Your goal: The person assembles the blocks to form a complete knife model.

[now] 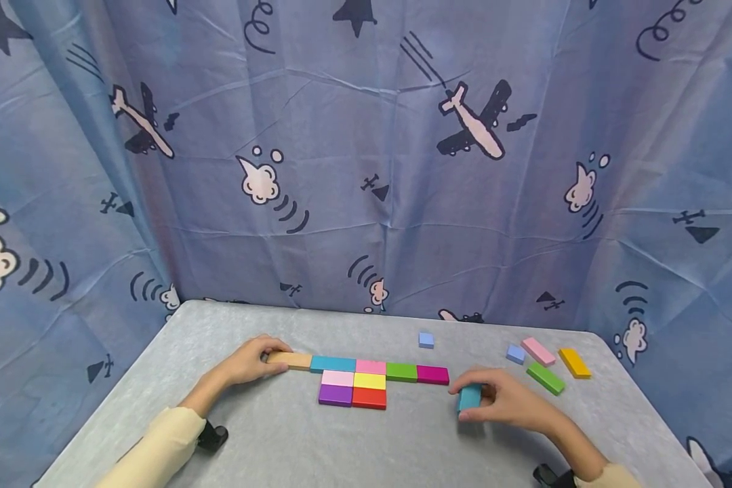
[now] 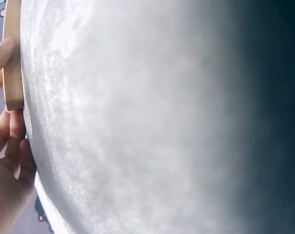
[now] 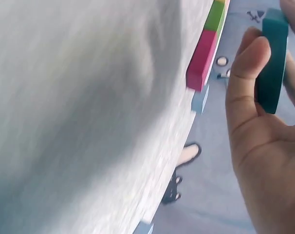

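Note:
At the left end of a row of flat blocks, my left hand (image 1: pixel 253 359) pinches a tan wooden block (image 1: pixel 295 360) between thumb and fingers. That block meets a blue block (image 1: pixel 333 364), followed by a pink block (image 1: pixel 371 367), a green block (image 1: pixel 401 372) and a magenta block (image 1: pixel 432 375). Below them sit light pink (image 1: pixel 338 378), yellow (image 1: pixel 369 381), purple (image 1: pixel 335 395) and red (image 1: pixel 369 398) blocks. To the right of the row, my right hand (image 1: pixel 506 400) grips a teal block (image 3: pixel 273 66), raised off the table in the right wrist view.
Loose blocks lie at the table's right back: a small blue one (image 1: pixel 515 354), a pink one (image 1: pixel 538 351), a green one (image 1: pixel 545 378) and an orange one (image 1: pixel 575 363). Another small blue block (image 1: pixel 425 340) lies behind the row. A patterned curtain (image 1: pixel 366 169) hangs behind the grey table (image 1: pixel 280 440).

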The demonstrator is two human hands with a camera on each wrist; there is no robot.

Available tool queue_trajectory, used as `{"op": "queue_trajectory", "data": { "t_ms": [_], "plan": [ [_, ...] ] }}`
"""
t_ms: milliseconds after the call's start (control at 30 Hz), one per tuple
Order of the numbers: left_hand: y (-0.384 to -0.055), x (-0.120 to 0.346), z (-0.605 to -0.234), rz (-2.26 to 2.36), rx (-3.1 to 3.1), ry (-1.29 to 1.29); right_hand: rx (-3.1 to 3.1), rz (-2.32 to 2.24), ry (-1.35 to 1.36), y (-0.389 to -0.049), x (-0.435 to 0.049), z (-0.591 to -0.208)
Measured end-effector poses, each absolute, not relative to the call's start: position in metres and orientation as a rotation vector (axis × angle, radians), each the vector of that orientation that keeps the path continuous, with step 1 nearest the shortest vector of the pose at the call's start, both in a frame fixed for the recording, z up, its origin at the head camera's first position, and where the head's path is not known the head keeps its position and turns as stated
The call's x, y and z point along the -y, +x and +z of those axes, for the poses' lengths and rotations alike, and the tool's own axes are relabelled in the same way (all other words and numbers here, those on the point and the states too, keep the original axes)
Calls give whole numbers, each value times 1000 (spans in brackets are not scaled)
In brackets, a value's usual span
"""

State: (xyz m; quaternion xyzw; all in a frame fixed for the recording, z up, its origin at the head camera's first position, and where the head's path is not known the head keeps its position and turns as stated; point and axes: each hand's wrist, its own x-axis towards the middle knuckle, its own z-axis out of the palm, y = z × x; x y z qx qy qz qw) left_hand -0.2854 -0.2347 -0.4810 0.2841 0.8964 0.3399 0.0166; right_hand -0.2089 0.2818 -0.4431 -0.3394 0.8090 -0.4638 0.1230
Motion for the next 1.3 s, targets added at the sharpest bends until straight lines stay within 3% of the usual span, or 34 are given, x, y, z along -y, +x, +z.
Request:
{"op": "queue_trajectory", "data": {
  "t_ms": [267,667,1300],
  "plan": [
    [-284,232,-478,1072,-2782,893,-2157,-1358,-852,-211,-257,-440],
    [-287,235,-482,1077,-2800,917,-2316,-1242,-1034,-213,-224,-441],
    [-287,236,-479,1063,-2788,915,-2441,-1208,-996,-219,-152,-441]
  ]
}}
